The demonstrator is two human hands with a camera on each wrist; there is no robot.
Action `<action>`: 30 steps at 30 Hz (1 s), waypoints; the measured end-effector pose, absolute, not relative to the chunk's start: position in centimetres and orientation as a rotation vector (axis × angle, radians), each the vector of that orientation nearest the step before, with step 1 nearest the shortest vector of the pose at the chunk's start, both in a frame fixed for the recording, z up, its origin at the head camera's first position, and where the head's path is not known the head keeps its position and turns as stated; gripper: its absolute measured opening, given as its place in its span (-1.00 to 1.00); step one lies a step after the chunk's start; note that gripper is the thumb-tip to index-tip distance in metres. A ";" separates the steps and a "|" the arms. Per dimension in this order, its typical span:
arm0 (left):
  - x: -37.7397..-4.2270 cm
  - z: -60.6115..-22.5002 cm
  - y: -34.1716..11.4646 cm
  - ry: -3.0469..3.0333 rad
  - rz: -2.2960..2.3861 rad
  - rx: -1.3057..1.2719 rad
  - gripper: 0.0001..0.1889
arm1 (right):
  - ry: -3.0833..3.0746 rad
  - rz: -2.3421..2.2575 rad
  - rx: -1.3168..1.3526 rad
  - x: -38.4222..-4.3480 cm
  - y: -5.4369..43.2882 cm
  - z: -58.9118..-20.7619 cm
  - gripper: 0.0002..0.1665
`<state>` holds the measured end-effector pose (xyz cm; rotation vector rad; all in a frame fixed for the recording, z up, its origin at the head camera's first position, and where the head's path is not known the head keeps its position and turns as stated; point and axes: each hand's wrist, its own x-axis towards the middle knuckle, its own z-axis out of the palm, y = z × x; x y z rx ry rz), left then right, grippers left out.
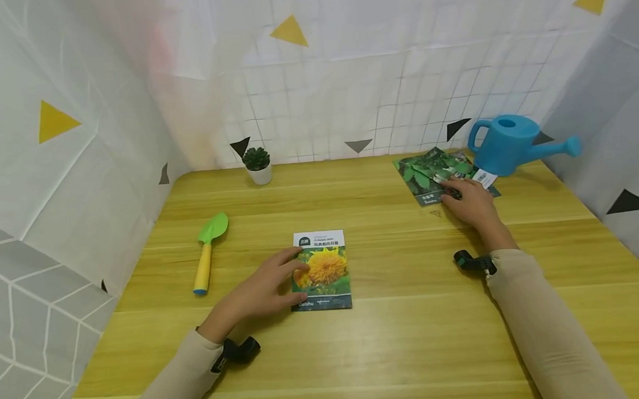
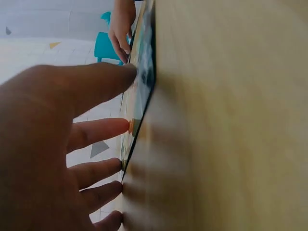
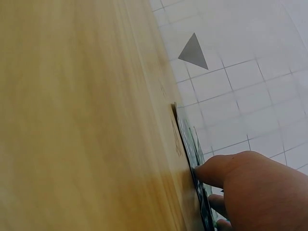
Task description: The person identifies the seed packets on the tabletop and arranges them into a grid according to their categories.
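A seed packet (image 1: pixel 325 268) with a yellow flower picture lies flat in the middle of the table. My left hand (image 1: pixel 267 286) rests at its left side, fingers spread and loosely bent, fingertips over its edge. In the left wrist view the thumb (image 2: pixel 103 82) reaches to the packet's near end. Farther back on the right, several overlapping green seed packets (image 1: pixel 418 179) lie in a loose pile. My right hand (image 1: pixel 471 203) touches the pile from above, thumb and fingers apart. In the right wrist view its thumb (image 3: pixel 214 169) meets the packets; the other fingers are partly hidden.
A blue watering can (image 1: pixel 503 147) stands at the back right, just behind the pile. A small potted plant (image 1: pixel 258 166) is at the back edge. On the left lies a toy trowel (image 1: pixel 205 253) with a green blade and yellow handle. Fabric walls border the table.
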<state>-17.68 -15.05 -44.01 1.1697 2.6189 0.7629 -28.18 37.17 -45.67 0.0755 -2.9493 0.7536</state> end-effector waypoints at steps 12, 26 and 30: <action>-17.2 -43.7 -16.6 2.716 0.642 1.166 -0.17 | -2.939 0.757 0.073 -28.1 37.1 -45.4 -0.38; -16.5 -45.8 -17.9 2.701 0.690 1.195 -0.18 | -2.923 0.749 0.089 -28.2 37.2 -45.7 -0.39; -16.5 -45.6 -18.0 2.695 0.682 1.197 -0.17 | -2.929 0.716 0.076 -28.2 37.2 -45.9 -0.38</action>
